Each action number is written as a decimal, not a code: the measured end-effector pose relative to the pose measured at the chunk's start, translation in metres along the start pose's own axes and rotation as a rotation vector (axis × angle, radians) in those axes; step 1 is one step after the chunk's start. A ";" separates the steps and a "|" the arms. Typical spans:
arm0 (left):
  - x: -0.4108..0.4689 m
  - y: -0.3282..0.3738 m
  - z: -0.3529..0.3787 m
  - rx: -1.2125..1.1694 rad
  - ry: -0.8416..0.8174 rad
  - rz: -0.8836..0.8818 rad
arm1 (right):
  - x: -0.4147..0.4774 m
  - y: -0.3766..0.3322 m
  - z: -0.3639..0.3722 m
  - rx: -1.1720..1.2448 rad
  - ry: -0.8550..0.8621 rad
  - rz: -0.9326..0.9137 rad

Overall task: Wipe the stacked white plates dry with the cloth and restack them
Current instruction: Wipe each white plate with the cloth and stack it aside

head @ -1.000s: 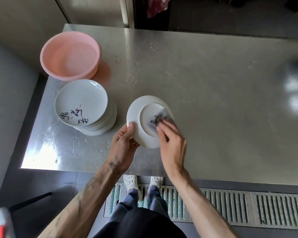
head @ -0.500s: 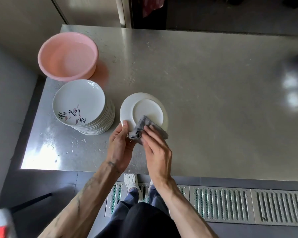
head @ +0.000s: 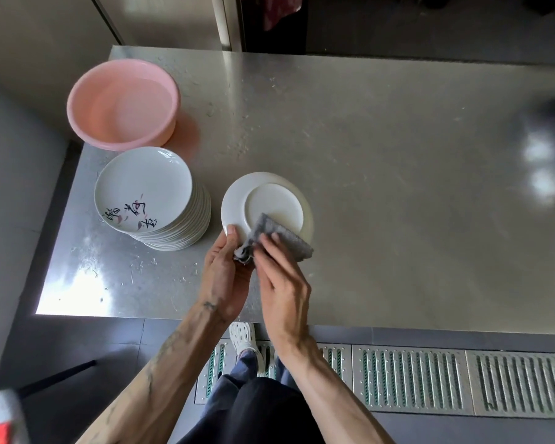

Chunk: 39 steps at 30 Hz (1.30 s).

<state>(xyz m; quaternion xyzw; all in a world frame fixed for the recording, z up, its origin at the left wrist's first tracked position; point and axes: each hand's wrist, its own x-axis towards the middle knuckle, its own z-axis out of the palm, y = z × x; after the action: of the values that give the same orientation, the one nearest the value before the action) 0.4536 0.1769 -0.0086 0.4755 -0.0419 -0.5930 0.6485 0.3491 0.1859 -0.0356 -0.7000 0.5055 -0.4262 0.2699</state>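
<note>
A white plate (head: 271, 201) is held bottom side up over the steel table, tilted toward me. My left hand (head: 225, 274) grips its near rim, thumb on the underside. My right hand (head: 281, 285) presses a grey cloth (head: 277, 240) against the plate's near edge with its fingers laid over the cloth. To the left stands a tall stack of white plates (head: 154, 200); the top one bears black and pink brush writing.
A pink plastic basin (head: 122, 104) sits at the back left of the steel table (head: 398, 187), just behind the stack. Small bits of debris lie near the table's front left. Floor drain grates (head: 430, 376) run below the front edge.
The cloth and my right hand slid from the plate's centre ring down to its near rim. The plate tilted flatter, showing more of its underside. My left hand kept its grip.
</note>
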 end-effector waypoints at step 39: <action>0.000 0.008 -0.021 0.328 -0.105 -0.061 | 0.122 0.013 -0.005 -0.003 -0.252 -0.018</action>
<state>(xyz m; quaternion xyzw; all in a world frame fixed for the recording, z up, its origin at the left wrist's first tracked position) 0.4725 0.1876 -0.0153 0.5442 -0.1575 -0.6215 0.5410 0.3534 0.0669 -0.0043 -0.7529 0.4618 -0.3366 0.3265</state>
